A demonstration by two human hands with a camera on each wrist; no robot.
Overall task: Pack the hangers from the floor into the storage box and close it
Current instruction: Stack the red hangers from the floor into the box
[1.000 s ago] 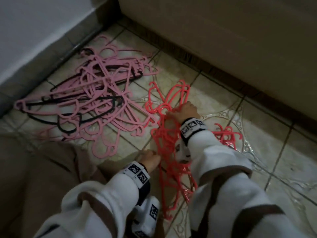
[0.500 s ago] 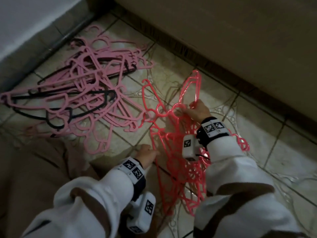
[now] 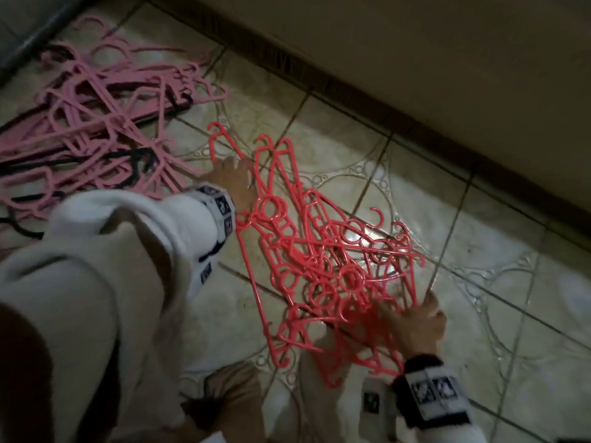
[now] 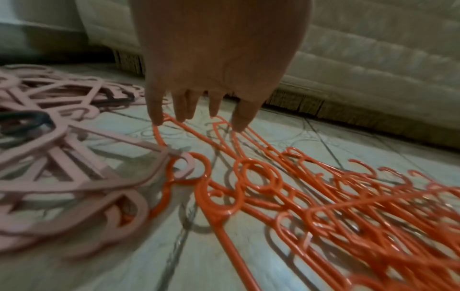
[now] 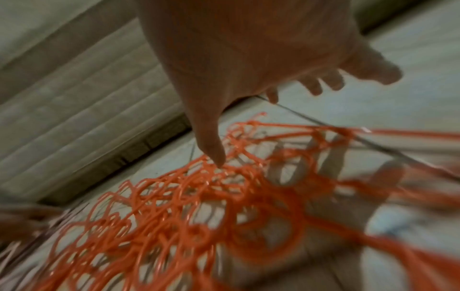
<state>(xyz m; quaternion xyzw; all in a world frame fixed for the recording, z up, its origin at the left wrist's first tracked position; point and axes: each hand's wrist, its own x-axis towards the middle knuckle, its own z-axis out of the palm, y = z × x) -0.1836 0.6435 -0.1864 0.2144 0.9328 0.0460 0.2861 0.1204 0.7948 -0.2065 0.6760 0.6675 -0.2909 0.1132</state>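
Observation:
A tangled bundle of red plastic hangers lies flat on the tiled floor in the head view. My left hand reaches to the bundle's far end, and its straight fingertips touch the hook ends of the red hangers. My right hand lies spread over the near right end of the bundle. In the right wrist view the right hand has its fingers apart, one digit touching the red hangers. No storage box is in view.
A larger pile of pink hangers mixed with black hangers lies to the left, touching the red bundle's edge. Beige upholstered furniture borders the floor at the back and right. My knee is at the bottom.
The right hand let go of the raised red hanger and moved to the bundle's near end. The left hand reached forward to its far end. The bundle now lies flat.

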